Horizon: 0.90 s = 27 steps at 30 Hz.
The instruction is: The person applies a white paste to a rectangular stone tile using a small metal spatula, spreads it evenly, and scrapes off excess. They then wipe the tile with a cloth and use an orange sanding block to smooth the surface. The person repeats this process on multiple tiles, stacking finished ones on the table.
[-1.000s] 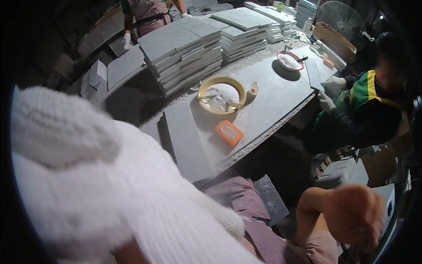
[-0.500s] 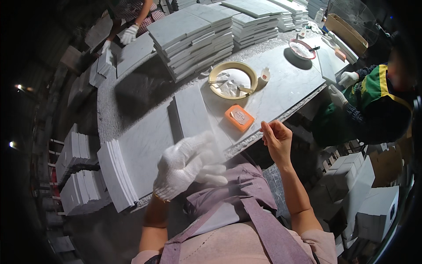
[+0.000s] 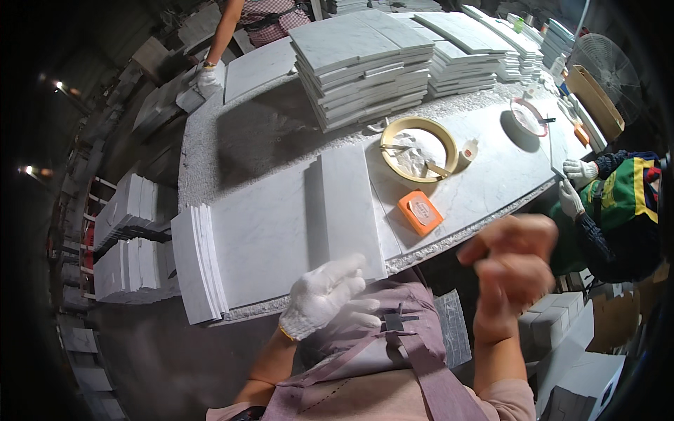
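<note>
My left hand (image 3: 326, 298), in a white knitted glove, is at the near edge of the table with its fingers apart and nothing seen in it. Just beyond its fingertips lies a pale marble tile (image 3: 347, 210), raised on a wider marble slab (image 3: 263, 235). My right hand (image 3: 509, 270), bare, is held up in front of the table edge; its fingers look curled but are smeared by motion. An orange box-shaped block with a pale label (image 3: 420, 212) lies between the hands. Behind it stands a yellow basin (image 3: 388, 163) with white material and two tools.
Tall stacks of marble tiles (image 3: 365, 70) stand at the back. A small white bottle (image 3: 468, 150) is beside the basin. Upright tiles (image 3: 196, 263) lean at the table's left end. One co-worker's gloved hands (image 3: 576, 186) are at right, another's glove (image 3: 208, 81) at far left.
The view has turned, so the table sits further right and lower. My right hand has moved right and nearer, blurring; its fingertips were pressed together before. My gloved left hand is lower.
</note>
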Tool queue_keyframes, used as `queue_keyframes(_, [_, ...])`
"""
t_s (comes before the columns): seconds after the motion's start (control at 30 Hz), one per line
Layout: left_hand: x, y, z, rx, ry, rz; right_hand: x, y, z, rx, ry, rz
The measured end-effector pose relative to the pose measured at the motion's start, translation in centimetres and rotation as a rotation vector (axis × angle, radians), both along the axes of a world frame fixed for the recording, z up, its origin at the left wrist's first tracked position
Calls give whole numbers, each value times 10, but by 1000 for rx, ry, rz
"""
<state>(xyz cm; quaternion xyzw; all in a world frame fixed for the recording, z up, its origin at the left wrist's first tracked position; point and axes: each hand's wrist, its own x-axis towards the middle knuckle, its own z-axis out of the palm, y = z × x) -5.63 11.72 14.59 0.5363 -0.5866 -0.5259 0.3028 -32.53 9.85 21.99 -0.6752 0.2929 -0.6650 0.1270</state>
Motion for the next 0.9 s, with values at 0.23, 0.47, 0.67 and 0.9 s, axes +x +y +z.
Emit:
queue_keyframes(0.23, [-5,-13,-5,48,174,-98,-11,-18,96,-293,327,374])
queue_keyframes(0.47, [0,-13,-6,249,267,-19,14,-20,129,-162,443,422])
queue_keyframes(0.67, [5,-15,-18,99,154,-92,3,-17,129,-146,529,514])
queue_keyframes(0.9, [5,-16,-23,-84,22,-122,28,-28,73,-274,40,292])
